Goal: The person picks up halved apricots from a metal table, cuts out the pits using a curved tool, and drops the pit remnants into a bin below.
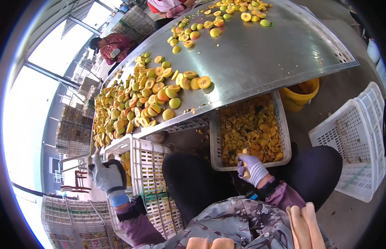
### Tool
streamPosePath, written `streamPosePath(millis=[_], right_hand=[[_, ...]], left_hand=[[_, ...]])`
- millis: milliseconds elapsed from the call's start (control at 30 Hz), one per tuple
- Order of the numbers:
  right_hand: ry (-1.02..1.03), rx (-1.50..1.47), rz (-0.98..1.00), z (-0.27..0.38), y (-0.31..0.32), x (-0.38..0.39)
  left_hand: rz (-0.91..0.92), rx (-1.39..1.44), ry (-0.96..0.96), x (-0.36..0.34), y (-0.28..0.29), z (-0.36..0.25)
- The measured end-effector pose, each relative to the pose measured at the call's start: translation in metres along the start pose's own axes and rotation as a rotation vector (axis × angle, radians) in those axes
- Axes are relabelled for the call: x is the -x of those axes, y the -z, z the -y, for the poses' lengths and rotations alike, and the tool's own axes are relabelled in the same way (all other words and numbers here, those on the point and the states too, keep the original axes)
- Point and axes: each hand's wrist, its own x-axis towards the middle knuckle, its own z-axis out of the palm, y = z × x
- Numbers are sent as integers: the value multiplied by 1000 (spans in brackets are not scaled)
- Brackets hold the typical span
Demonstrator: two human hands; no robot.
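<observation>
My left hand (106,176), in a pale grey glove with a dark band, is over a white slatted crate (153,182) by the table's near left corner. Its fingers stretch toward the heaped fruit halves (135,97), and I see nothing held in it. My right hand (254,169), in a purple and white striped glove, is closed around a short tan handle-like piece (245,162); its other end is hidden. That hand is above the near edge of a white crate (287,137) filled with yellow-orange fruit pieces (255,133).
The metal table (259,54) slopes across the front, with more halved fruit (216,32) at its far side. A yellow bucket (300,95) stands under its right edge. White crates (350,137) nest at right. Two people work beyond the table, one in a red patterned top (114,47).
</observation>
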Motion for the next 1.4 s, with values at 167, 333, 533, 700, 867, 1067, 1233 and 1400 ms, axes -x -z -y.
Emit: streamPosePath(millis=[167,333,533,700,867,1067,1233,1400], right_hand=[[147,135,-67,4,-3,3],[273,230,-54,12,-12,15],[352,473,-53,6,-23,20],[1348,1286,-162,7,-34,28],[1310,1442,-181,-3,-49,45],[1354,1704,-279,-9,-48,55],[1263,1800,-292,-10,-47,57],[1214,1825,-181,-20,-40,52]], left_hand=[[341,231,-51,-29,-50,-70],[840,-23,-238,-51,-180,-156],[897,148,-271,-52,-241,-142],[1237,1957,90,18,-161,-158],[1647,2424,499,88,-84,-177],[1378,2073,229,123,-57,-192],[1445,2104,160,132,-41,-197],[1334,1978,120,139,-33,-199]])
